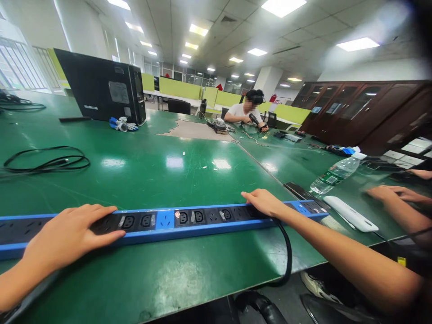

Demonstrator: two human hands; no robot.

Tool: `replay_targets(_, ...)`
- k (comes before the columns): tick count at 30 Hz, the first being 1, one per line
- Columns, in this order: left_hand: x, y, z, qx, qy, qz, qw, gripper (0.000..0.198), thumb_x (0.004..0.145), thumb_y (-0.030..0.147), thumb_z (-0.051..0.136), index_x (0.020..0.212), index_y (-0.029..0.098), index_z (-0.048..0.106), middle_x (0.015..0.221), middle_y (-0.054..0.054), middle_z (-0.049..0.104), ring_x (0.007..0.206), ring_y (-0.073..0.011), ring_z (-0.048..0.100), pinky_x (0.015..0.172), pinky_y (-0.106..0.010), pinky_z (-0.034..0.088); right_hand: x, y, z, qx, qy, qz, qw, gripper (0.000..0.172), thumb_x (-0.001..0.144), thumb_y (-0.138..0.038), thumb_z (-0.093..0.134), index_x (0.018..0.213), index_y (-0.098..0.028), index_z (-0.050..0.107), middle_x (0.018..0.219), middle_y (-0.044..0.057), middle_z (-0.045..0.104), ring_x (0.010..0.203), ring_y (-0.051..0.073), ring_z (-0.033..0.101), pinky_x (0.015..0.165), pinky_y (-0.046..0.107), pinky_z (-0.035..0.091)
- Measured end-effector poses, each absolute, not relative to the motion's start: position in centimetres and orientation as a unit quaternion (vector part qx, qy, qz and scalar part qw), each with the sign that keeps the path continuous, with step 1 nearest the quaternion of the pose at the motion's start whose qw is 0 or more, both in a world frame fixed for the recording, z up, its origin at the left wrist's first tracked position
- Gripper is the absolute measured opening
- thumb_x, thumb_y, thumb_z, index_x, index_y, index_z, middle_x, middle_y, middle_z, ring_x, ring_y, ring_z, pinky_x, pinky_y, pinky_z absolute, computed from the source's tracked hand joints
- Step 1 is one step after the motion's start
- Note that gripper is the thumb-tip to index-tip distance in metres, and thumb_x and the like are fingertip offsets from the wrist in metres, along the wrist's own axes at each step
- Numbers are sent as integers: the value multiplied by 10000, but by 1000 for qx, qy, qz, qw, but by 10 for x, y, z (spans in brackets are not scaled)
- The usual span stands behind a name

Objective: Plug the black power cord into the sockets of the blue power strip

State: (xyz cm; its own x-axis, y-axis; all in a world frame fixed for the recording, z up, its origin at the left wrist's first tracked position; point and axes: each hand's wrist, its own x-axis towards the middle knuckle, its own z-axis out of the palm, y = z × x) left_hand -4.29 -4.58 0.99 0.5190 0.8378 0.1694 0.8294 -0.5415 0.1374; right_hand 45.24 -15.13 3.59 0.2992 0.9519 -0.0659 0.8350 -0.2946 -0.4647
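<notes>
A long blue power strip [165, 219] with black socket panels lies across the near part of the green table [151, 180], running past the left edge of the view. My left hand [67, 231] grips across its left part, fingers along the far side and thumb along the near side. Farther right, my right hand [266, 202] is wrapped over the strip from above, its thumb pointing left past the far edge. Part of that grip is hidden. Beneath my right wrist a thick black cable [288, 252] loops down over the table's front edge.
A black computer case [101, 87] stands at back left, with gloves [123, 124] beside it. A coiled cable [47, 159] lies at left. On the right are a water bottle [335, 173], a white device [351, 213] and another person's hands [388, 193]. Across the table sits a person [245, 110].
</notes>
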Motion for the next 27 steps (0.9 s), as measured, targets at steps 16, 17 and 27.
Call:
replay_targets(16,-47,-42,4,877,468,112,8,817,693,820,480,1158,188,706,1098,-112,724,991,-345,670,946,-518,462,437,-169,81,-558,-462,381,575,525,709,-447,614,388,-245,250,376,-86,166,346,60,156,350,233,132)
replay_targets(17,-47,-41,4,876,469,111,10,818,690,821,481,1157,189,707,1094,-110,725,987,-343,671,944,-517,463,435,-169,78,-554,-459,386,578,511,693,-423,627,384,-242,262,373,-87,171,345,56,155,351,229,127)
replay_targets(27,-52,-36,-3,871,480,104,0,791,675,827,481,1161,248,715,1075,-77,729,946,-345,678,927,-507,469,450,-163,58,-558,-435,318,631,432,736,-502,676,496,-208,469,418,-87,279,368,56,235,371,218,194)
